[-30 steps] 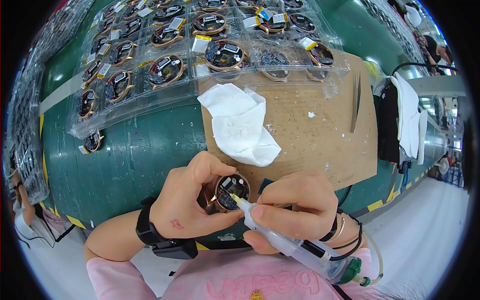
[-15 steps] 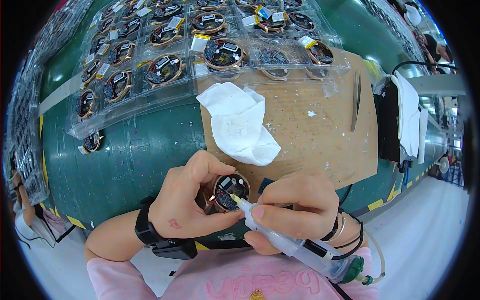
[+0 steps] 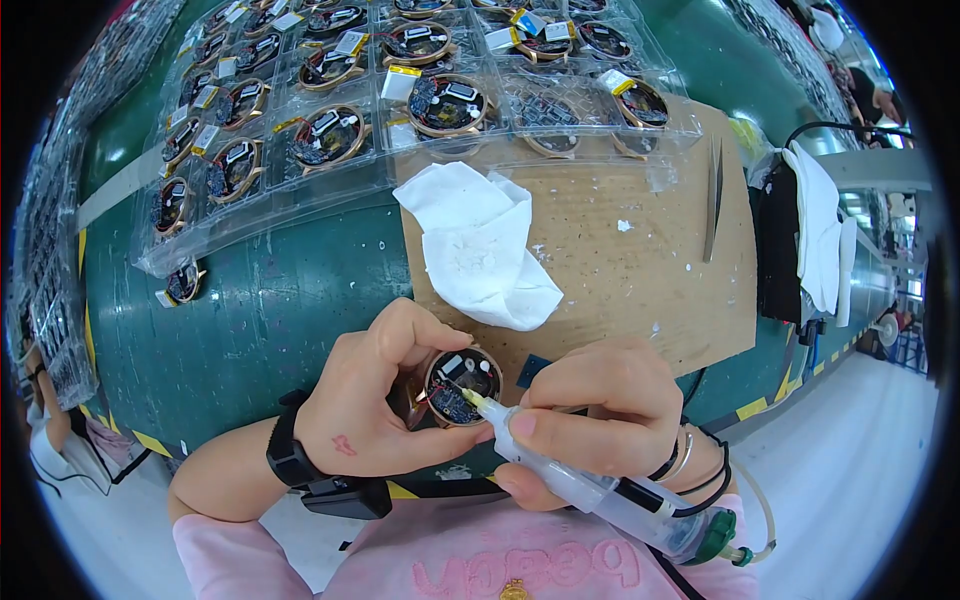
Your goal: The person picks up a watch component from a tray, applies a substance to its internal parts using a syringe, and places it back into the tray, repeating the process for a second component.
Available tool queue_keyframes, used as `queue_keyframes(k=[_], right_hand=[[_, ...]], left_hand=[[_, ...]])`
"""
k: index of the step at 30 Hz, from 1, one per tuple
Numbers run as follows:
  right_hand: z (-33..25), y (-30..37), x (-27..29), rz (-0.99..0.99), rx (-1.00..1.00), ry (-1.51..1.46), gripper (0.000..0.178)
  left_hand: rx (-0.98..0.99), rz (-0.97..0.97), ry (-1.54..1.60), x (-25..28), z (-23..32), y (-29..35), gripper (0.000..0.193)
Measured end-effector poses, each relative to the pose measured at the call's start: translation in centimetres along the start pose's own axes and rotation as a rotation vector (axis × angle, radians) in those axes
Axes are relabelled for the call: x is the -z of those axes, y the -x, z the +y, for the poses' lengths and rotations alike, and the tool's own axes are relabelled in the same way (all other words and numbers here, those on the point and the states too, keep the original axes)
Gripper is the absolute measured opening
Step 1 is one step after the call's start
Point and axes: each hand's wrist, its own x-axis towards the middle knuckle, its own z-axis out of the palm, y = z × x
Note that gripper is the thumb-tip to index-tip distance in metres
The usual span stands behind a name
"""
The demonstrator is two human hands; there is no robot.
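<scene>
My left hand grips a round watch case by its rim, thumb below and index finger above. The case has a gold-coloured edge and lies face open, showing a dark circuit board with small parts and thin red wires. Closed around a clear dispensing syringe, my right hand holds it slanted. Its yellowish tip is over the board inside the case; whether it touches cannot be made out. A green cap with a tube closes the syringe's rear end.
Clear plastic trays at the back hold several similar watch cases with small batteries. A crumpled white cloth and tweezers lie on a brown cardboard sheet. One loose case rests on the green table, left. White cloth hangs at right.
Both hands keep their grip and stay nearly in place. The syringe has shifted very slightly right, its tip still over the board of the watch case.
</scene>
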Motion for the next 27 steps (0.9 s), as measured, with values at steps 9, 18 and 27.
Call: queue_keyframes(k=[9,18,27], right_hand=[[-0.5,-0.1,0.5,-0.039,-0.058,-0.013,0.037],[-0.7,-0.8,0.8,0.054,-0.099,-0.042,0.030],[-1.0,-0.6,1.1,0.057,-0.134,-0.041,0.033]], left_hand=[[-0.019,-0.014,0.081,-0.1,0.0,-0.1,0.059],[0.050,-0.142,0.218,0.7,0.6,-0.3,0.061],[0.059,-0.160,0.295,0.8,0.9,-0.3,0.059]])
